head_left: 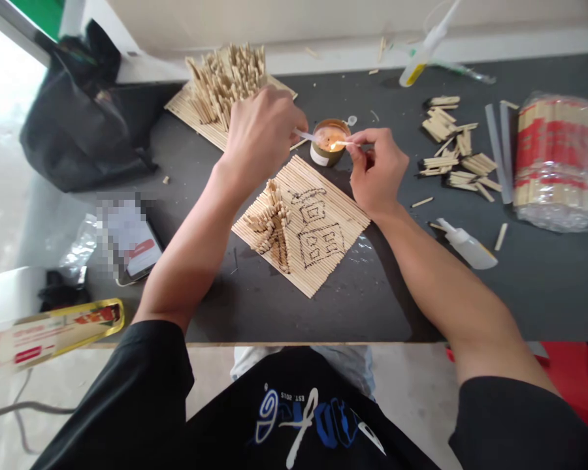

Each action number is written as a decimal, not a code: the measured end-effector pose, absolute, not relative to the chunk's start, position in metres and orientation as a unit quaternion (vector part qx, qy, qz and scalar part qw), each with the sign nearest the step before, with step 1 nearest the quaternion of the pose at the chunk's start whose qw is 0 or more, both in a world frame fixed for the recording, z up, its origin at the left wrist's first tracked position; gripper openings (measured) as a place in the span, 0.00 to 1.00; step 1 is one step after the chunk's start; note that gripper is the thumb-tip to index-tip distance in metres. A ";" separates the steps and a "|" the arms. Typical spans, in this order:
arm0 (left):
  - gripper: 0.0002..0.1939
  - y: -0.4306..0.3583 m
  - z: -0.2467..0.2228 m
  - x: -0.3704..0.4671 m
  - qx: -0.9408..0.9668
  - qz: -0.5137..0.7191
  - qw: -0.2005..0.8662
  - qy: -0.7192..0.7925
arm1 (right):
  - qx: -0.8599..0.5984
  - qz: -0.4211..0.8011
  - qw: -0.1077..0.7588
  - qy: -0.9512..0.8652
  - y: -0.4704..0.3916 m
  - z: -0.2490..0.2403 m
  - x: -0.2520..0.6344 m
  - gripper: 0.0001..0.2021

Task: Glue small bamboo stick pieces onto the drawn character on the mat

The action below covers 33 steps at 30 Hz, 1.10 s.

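The desk (pixel 543 281) runs past the right edge of the view, and a black bag (pixel 102 130) slumps on its left side, contents hidden. Centrally lies a slatted mat (pixel 343 205) with dark drawn lines, some covered by short standing sticks (pixel 274 202). Behind it, another mat (pixel 183 108) bears a dense stand of sticks (pixel 225 78), its near side partly blocked by the left hand (pixel 267 121). That hand grips a translucent rod (pixel 306 135), one end concealed by the fingers; the right hand (pixel 378 173) pinches a thin wooden stick (pixel 343 143). Both tips meet over the open tin (pixel 338 158), where a small flame (pixel 333 147) glows, its exact source hard to make out.
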<state>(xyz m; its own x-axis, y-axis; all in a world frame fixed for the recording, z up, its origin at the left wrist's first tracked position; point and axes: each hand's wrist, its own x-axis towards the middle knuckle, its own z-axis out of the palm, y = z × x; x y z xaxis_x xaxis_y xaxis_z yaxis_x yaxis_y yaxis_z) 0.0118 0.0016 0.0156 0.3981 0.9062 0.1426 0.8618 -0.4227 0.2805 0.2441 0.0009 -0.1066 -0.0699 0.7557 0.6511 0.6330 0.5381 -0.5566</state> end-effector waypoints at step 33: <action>0.20 0.009 0.019 -0.002 0.813 0.212 0.100 0.533 | -0.536 0.077 0.602 -0.587 0.010 -0.110 0.241 0.23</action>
<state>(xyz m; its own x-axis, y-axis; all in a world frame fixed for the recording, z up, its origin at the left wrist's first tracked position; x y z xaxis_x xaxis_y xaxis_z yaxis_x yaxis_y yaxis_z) -0.0023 0.0092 0.0193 0.3422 0.9086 0.2393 0.8239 -0.4126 0.3885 0.2406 0.0102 -0.1100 0.2990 0.7211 0.6250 0.5368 0.4144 -0.7349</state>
